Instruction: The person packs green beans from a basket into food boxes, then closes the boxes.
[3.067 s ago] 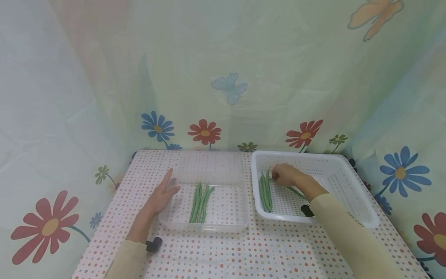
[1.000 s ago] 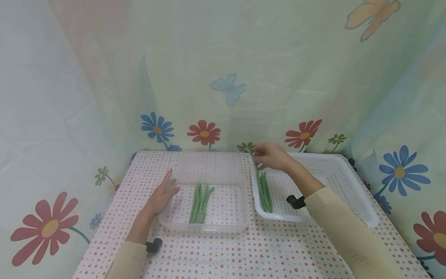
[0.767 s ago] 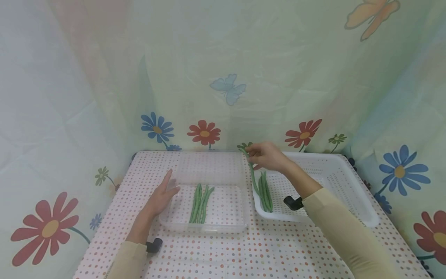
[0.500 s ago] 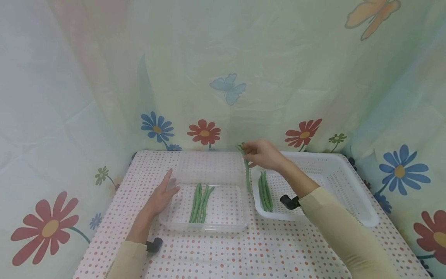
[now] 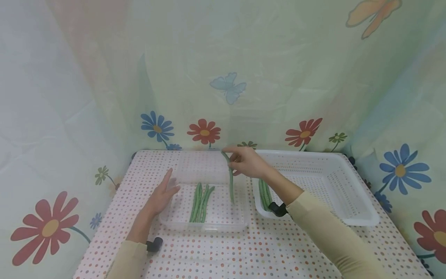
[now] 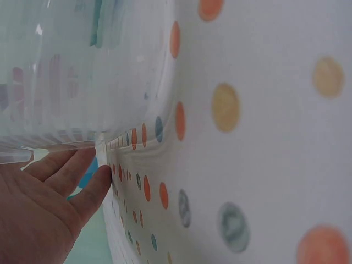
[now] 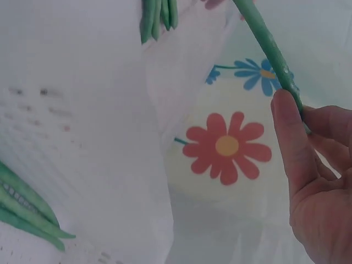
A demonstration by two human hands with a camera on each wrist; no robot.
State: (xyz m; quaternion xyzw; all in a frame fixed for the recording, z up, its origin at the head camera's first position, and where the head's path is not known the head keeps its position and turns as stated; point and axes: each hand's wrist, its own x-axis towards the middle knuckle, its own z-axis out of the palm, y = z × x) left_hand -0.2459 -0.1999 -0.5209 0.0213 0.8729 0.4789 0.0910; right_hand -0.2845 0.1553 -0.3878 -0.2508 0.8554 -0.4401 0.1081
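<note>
My right hand (image 5: 246, 162) pinches a green bean (image 5: 231, 182) near its upper end. The bean hangs down over the right part of a clear plastic container (image 5: 223, 228). In the right wrist view, the thumb and fingers close on the bean (image 7: 269, 47). Several green beans (image 5: 200, 203) lie side by side in that container, left of its middle. My left hand (image 5: 163, 197) rests at the container's left side with fingers straight. In the left wrist view the hand (image 6: 49, 203) has its fingertips at the container's wall (image 6: 82, 110).
A white perforated basket (image 5: 352, 186) stands to the right, with several green beans (image 5: 263, 193) along its left side. The container's raised clear lid (image 5: 202, 166) lies behind it. A dotted cloth (image 5: 209, 255) covers the table, and a flowered curtain (image 5: 167, 77) hangs behind.
My right hand has taken a green bean out of the basket and carried it left, over the clear container. My left hand has stayed where it was.
</note>
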